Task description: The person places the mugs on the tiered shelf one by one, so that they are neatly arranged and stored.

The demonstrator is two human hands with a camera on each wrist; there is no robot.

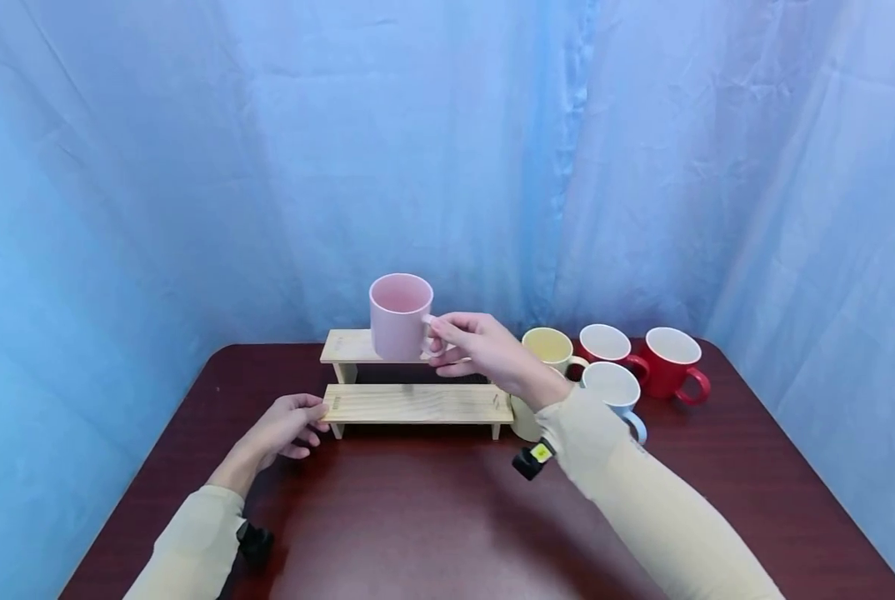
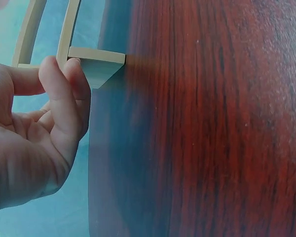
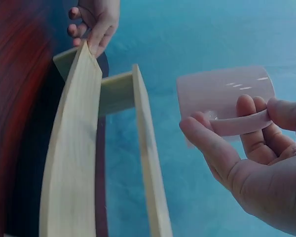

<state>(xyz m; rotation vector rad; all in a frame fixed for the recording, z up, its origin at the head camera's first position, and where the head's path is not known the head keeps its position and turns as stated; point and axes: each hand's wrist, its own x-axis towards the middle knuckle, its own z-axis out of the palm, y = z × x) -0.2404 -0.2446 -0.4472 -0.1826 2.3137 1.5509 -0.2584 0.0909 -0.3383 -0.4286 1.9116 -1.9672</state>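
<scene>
My right hand [image 1: 488, 352] holds a pink mug [image 1: 398, 329] by its handle, with the fingers curled about it. The mug is upright over the upper step of a two-step wooden stand [image 1: 417, 403]; whether its base touches that step cannot be told. In the right wrist view the pink mug [image 3: 222, 94] appears beside the stand's two long boards. My left hand [image 1: 286, 429] pinches the left end of the lower board, thumb and fingers at its edge. The left wrist view shows those fingers against the stand's end [image 2: 98, 54].
Right of the stand are a yellow mug [image 1: 548, 343], a light blue mug [image 1: 611, 385] and two red mugs, one being the far red mug [image 1: 665, 367]. A cream mug [image 1: 524, 421] is partly hidden by my right forearm. Blue curtains [image 1: 432, 150] hang behind the dark wooden table [image 1: 402, 517].
</scene>
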